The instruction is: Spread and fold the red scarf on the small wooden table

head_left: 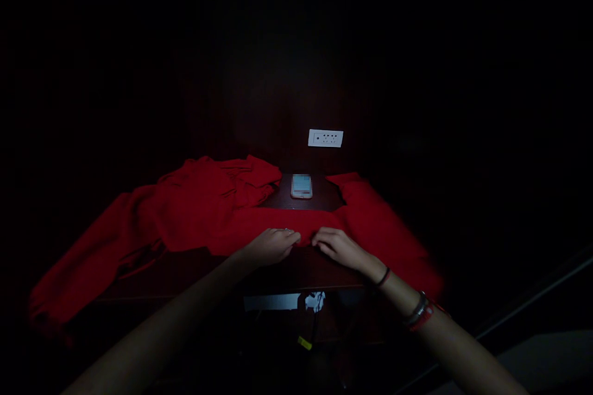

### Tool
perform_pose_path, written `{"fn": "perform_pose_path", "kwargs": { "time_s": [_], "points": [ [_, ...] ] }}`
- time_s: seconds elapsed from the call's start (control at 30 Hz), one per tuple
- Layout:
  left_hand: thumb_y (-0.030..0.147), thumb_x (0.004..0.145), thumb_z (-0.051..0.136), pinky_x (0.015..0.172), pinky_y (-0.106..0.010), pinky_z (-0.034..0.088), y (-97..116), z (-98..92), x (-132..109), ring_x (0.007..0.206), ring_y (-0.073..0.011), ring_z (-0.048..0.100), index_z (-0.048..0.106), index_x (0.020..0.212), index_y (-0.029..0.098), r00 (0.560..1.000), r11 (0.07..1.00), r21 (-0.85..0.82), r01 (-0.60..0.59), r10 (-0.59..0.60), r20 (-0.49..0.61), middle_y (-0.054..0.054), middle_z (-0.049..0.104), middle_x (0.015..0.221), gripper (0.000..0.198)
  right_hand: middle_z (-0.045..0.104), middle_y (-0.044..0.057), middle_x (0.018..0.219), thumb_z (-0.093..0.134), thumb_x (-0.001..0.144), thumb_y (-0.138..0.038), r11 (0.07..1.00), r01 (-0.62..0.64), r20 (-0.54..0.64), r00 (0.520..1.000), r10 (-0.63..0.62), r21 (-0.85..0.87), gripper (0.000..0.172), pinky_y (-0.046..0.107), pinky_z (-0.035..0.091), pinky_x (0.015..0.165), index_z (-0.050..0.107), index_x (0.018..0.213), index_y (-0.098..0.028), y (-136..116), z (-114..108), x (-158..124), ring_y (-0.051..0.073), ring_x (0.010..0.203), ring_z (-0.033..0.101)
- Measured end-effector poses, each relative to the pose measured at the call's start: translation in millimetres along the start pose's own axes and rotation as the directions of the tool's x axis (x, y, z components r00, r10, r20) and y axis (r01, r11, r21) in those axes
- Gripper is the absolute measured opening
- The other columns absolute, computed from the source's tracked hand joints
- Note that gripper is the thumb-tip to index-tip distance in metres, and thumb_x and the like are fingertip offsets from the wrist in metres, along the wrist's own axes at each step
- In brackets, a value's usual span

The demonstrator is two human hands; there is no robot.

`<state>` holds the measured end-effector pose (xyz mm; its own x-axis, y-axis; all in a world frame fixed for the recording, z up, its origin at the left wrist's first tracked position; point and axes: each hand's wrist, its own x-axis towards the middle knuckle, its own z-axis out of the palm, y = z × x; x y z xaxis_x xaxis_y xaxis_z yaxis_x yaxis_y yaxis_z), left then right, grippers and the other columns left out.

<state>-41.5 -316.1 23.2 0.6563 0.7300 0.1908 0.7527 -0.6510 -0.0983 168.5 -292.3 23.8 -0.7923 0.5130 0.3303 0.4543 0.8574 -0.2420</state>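
A red garment point(194, 216) with what looks like a long sleeve lies spread over a dark table, bunched up on the left and flatter on the right. At its near edge, in the middle, my left hand point(273, 245) is closed, with thumb and fingertips pinching the cloth. Just to the right, my right hand point(340, 247) has its fingers curled down on the same edge. A small gap separates the two hands. The fingertips are partly lost in the dim light.
Beyond the cloth, a phone point(301, 186) with a lit screen lies on the table point(278, 200). A white socket panel point(325, 138) is on the dark wall behind it. Below the table edge are pale objects point(273, 302) and a yellow tag point(304, 343) on a cable.
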Motion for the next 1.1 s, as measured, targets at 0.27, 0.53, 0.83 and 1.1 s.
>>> {"fn": "perform_pose_path", "kwargs": {
  "time_s": [0.27,0.53,0.83,1.1],
  "points": [
    [0.023,0.084,0.034,0.054,-0.023,0.035,-15.1,-6.8,-2.4,0.064,-0.0148,0.055,0.048,0.081,0.018,0.999,0.999,0.027,-0.025,0.024,0.036,-0.002,0.059,0.072,0.014,0.055,0.007,0.084,0.035,0.084,-0.022,0.973,-0.042,-0.019,0.999,0.039,-0.226,0.018,0.027,0.039,0.071,0.05,0.093,-0.015,-6.3,10.6,-9.6,0.015,0.078,0.05],
    [0.03,0.081,0.044,0.066,-0.026,0.039,-3.7,2.8,-6.8,0.08,-0.0168,0.055,0.049,0.085,0.018,0.994,0.97,0.235,-0.07,0.087,-0.065,-0.004,0.058,0.088,0.014,0.059,0.006,0.079,0.035,0.084,-0.019,0.943,-0.066,-0.121,0.992,0.028,-0.325,0.022,0.027,0.038,0.069,0.054,0.095,-0.015,-1.3,15.0,-12.9,0.014,0.072,0.051],
    [0.019,0.085,0.037,0.061,-0.025,0.039,-12.0,3.9,-10.7,0.069,-0.0146,0.057,0.051,0.084,0.017,0.989,0.953,0.273,-0.133,0.144,-0.019,-0.002,0.06,0.077,0.014,0.059,0.006,0.076,0.032,0.086,-0.019,0.908,-0.044,-0.086,0.996,0.009,-0.416,0.024,0.027,0.035,0.068,0.056,0.09,-0.014,-5.1,10.0,-11.0,0.014,0.069,0.051],
    [0.02,0.083,0.037,0.071,-0.024,0.041,-6.4,5.2,-20.6,0.085,-0.0142,0.053,0.051,0.091,0.018,0.995,0.992,0.076,-0.1,0.101,-0.013,-0.003,0.056,0.096,0.016,0.056,0.006,0.079,0.032,0.086,-0.022,0.928,0.027,0.051,0.999,-0.009,-0.373,0.025,0.027,0.036,0.071,0.057,0.086,-0.016,-8.4,12.9,-21.8,0.014,0.075,0.049]
  ]
}}
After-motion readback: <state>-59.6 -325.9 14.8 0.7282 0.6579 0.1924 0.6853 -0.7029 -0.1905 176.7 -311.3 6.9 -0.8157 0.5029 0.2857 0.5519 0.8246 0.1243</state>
